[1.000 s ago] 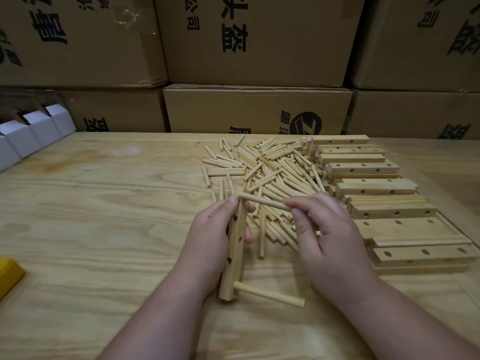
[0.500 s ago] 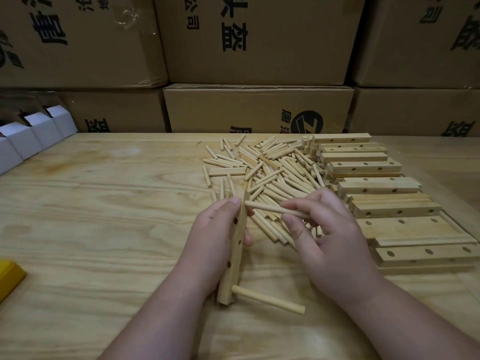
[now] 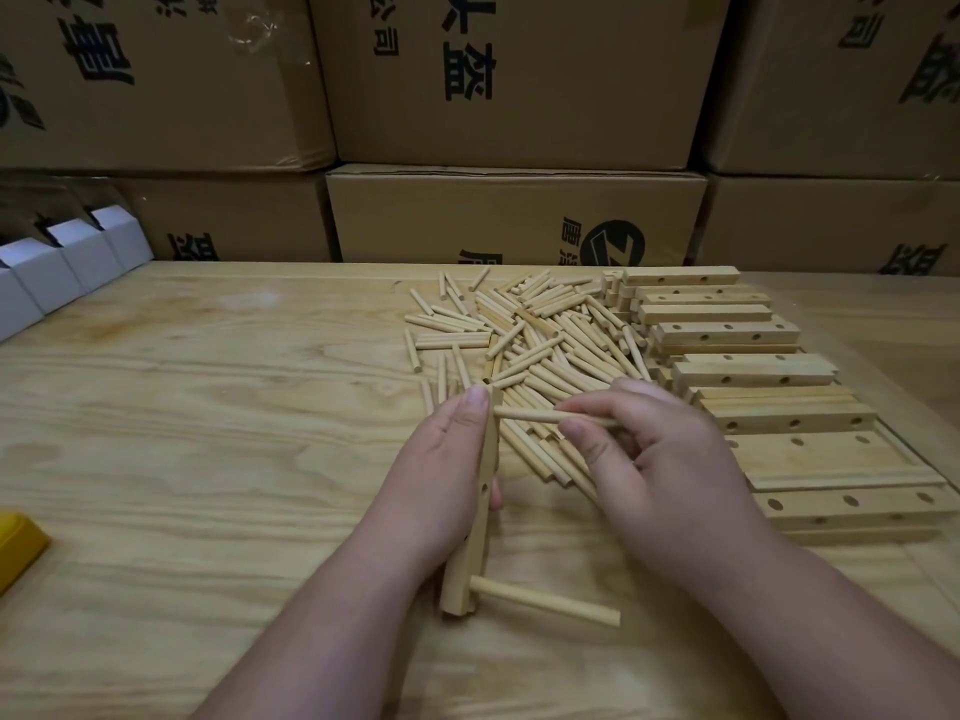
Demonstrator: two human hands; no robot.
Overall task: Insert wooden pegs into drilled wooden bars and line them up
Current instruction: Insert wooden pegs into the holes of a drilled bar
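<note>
My left hand (image 3: 441, 485) grips a drilled wooden bar (image 3: 480, 517) that lies lengthwise, its near end toward me. One peg (image 3: 545, 600) sticks out to the right from the bar's near end. My right hand (image 3: 660, 470) pinches a second peg (image 3: 530, 415) between thumb and fingers, its left tip touching the bar's far end. A loose pile of pegs (image 3: 540, 345) lies just beyond my hands. Several drilled bars (image 3: 753, 376) are stacked in rows to the right.
The wooden table (image 3: 208, 407) carries white cardboard boxes (image 3: 57, 272) at the far left and a yellow object (image 3: 15, 543) at the left edge. Large brown cartons (image 3: 514, 220) wall off the back of the table.
The peg in my right hand has shifted slightly and now sits level with its tip at the bar's far end. My left hand and the bar have barely moved.
</note>
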